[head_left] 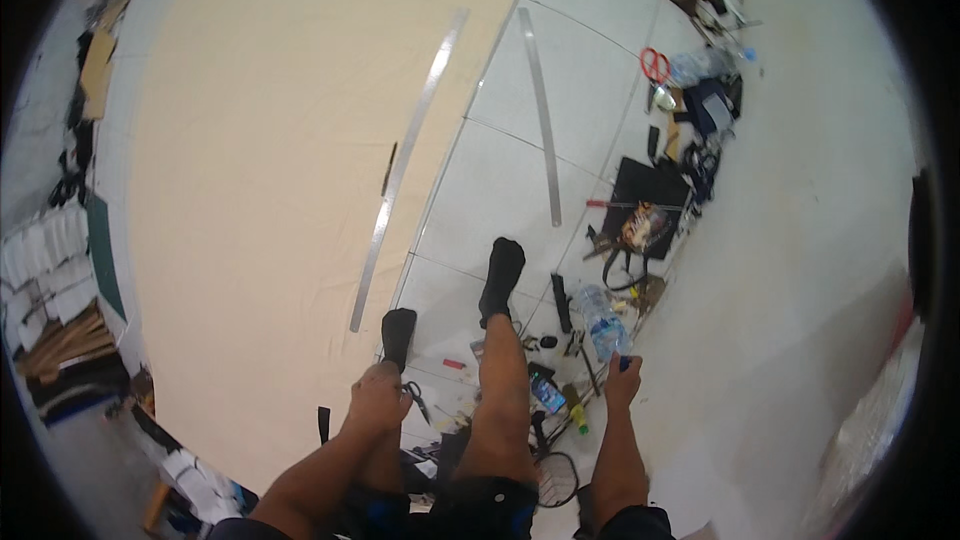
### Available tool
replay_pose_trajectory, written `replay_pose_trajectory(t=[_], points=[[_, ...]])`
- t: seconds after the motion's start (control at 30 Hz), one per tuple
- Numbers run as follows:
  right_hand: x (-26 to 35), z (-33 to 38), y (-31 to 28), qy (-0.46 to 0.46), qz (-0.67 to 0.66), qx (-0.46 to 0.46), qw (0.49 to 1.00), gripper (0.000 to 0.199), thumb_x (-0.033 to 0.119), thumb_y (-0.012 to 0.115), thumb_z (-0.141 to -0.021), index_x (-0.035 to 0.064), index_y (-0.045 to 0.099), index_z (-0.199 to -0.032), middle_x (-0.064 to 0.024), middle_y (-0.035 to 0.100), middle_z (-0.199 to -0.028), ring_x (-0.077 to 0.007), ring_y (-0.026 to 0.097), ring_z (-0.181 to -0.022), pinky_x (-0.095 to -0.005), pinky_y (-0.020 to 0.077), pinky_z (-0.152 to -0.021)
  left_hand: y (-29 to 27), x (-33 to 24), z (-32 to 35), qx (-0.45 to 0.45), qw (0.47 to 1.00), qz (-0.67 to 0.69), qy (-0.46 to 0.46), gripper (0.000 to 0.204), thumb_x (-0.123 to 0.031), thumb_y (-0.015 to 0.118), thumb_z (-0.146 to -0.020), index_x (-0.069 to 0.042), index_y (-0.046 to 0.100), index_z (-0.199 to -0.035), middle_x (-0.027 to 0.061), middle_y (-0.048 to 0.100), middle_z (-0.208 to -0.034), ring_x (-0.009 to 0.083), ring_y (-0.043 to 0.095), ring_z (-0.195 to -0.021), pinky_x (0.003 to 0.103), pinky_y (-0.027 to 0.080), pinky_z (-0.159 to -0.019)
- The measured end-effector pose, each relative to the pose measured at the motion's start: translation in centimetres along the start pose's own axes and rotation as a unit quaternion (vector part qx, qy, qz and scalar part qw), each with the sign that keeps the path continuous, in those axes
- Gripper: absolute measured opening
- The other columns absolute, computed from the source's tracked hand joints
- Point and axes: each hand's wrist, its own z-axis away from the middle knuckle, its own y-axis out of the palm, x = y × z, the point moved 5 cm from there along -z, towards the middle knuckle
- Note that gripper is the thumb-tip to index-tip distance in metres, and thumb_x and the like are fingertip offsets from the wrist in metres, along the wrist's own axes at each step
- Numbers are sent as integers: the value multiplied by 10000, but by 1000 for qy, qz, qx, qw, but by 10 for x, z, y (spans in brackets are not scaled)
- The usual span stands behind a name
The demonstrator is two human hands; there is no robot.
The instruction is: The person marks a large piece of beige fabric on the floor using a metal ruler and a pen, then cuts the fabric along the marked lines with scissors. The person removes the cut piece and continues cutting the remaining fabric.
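Note:
My right hand point(622, 380) grips a clear plastic water bottle point(603, 322) by its blue cap end, low over the floor clutter. My left hand point(378, 395) hangs curled near my left knee, above my two black-socked feet point(500, 275). Small black scissors point(418, 400) show right beside its fingers; whether the hand holds them I cannot tell. A large beige cloth point(270, 190) lies spread on the white tiled floor to my left. One long metal ruler point(405, 175) rests along the cloth's right edge, and a second one point(540, 115) lies on the tiles.
Clutter runs along the wall point(800, 240) on the right: a black bag point(650, 185), red-handled scissors point(655, 65), a snack packet point(645, 225), a phone point(547, 395), a racket point(556, 480). Stacked white papers point(45, 260) and cardboard sit at the far left.

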Motion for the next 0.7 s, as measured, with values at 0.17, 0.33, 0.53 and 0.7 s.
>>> replay_pose_trajectory(t=[0.17, 0.33, 0.53, 0.7], points=[[-4, -46, 18, 17, 32, 63, 997, 418, 349, 633, -952, 33, 461, -1164, -258, 674, -980, -463, 664, -911, -542, 503, -766, -54, 25, -16, -47, 894, 410, -174, 288, -257, 622, -944, -6, 677, -1073, 103, 701, -978, 190, 646, -918, 339, 508, -853], [-21, -66, -7, 1, 170, 199, 965, 539, 338, 694, -899, 38, 443, -1270, -249, 676, -1025, -457, 662, -989, -542, 513, -829, -29, 80, 7, -139, 862, 419, -250, 298, -254, 623, -960, 25, 661, -1058, 83, 677, -944, 148, 613, -865, 303, 493, -800], [100, -102, -78, -100, 191, 153, 964, 632, 312, 744, -841, 31, 462, -1333, -224, 674, -1020, -397, 651, -995, -479, 505, -876, 32, 65, 57, -61, 798, 494, -341, 328, -279, 666, -919, 21, 681, -1052, 136, 714, -966, 217, 670, -919, 342, 516, -856], [290, -128, -94, -290, 155, 216, 919, 486, 280, 723, -866, 22, 542, -1236, -180, 681, -974, -331, 668, -911, -438, 511, -826, 67, 43, 76, -97, 736, 576, -342, 356, -300, 676, -909, 26, 685, -1054, 153, 717, -979, 225, 674, -944, 350, 516, -859]])
